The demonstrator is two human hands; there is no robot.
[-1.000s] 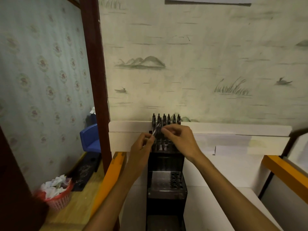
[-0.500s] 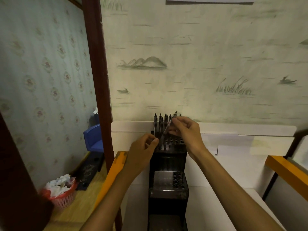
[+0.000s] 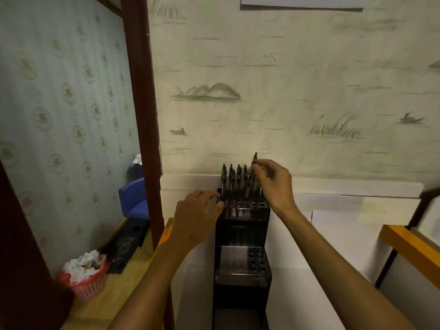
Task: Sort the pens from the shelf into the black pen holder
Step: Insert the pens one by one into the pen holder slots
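Change: since 0.5 s ago the right hand (image 3: 273,182) has carried its pen (image 3: 254,163) from a tilt over the middle of the top tier to the tier's right rear; pen now near upright. Left hand (image 3: 197,210) has moved in from just beside the holder and now touches its left edge.
Right hand: thumb and fingertips pinch the pen near its top; its cap end stands above the row of pens (image 3: 234,177) already seated. Lower end of the held pen is hidden behind those pens, so whether it is in a hole, cannot tell.
Left hand: fingers curled against the upper left corner of the black pen holder (image 3: 241,232), next to the leftmost seated pen. Whether it grips the holder, pinches that pen or only rests there, cannot tell.
Holder: black, stepped tiers, stands upright on the white surface (image 3: 309,294) against the wall. Top tier holds the pens at the back, with open holes in front; the lower tier (image 3: 241,260) shows holes at its right side.
Surroundings: red basket (image 3: 88,282) full of crumpled paper on the wooden floor at left, blue plastic seat (image 3: 134,198) behind the dark wooden post (image 3: 140,91).
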